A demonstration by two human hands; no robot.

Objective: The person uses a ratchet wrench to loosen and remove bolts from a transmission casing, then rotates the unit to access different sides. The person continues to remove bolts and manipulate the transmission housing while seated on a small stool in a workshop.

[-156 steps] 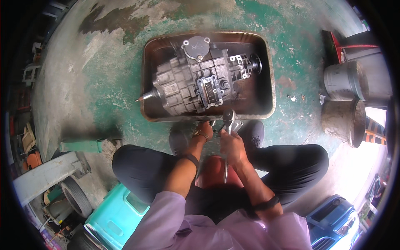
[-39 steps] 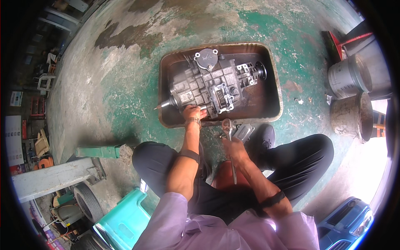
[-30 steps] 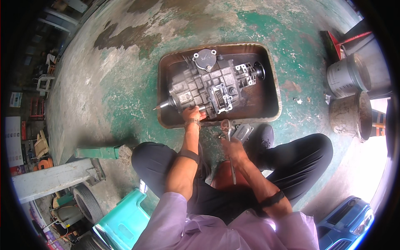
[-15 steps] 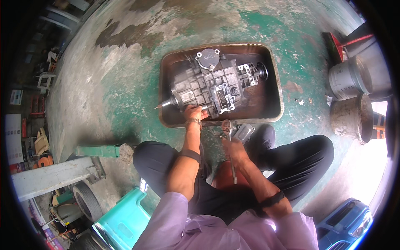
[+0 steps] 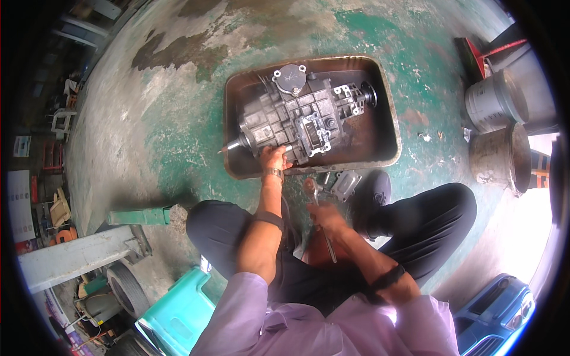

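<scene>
A grey metal gearbox [image 5: 279, 115] lies on its side in a brown metal tray [image 5: 393, 118]. Its shaft points left, and an open window in its casing faces up. My left hand [image 5: 274, 159] is closed at the casing's near left edge, fingers curled beside a short shiny metal cylinder [image 5: 289, 148]; the fingertips are partly hidden. Nearer to me, outside the tray, my right hand [image 5: 325, 217] grips a ratchet wrench [image 5: 329, 244] by its handle. The ratchet's round head points away from me, apart from the gearbox. A metal cover plate [image 5: 346, 185] lies beside it.
My shoe [image 5: 375, 188] is right of the cover plate. At the right stand a grey bucket [image 5: 493, 105] and a rusty bucket [image 5: 497, 160]. A green metal beam [image 5: 139, 215] and a tyre [image 5: 126, 289] are at the left. A reddish rounded thing [image 5: 317, 249] sits beneath the ratchet.
My right hand and the ratchet have shifted left, with the ratchet head swinging left, away from the cover plate. My left hand stays at the gearbox's edge. The whole view has shifted slightly.
</scene>
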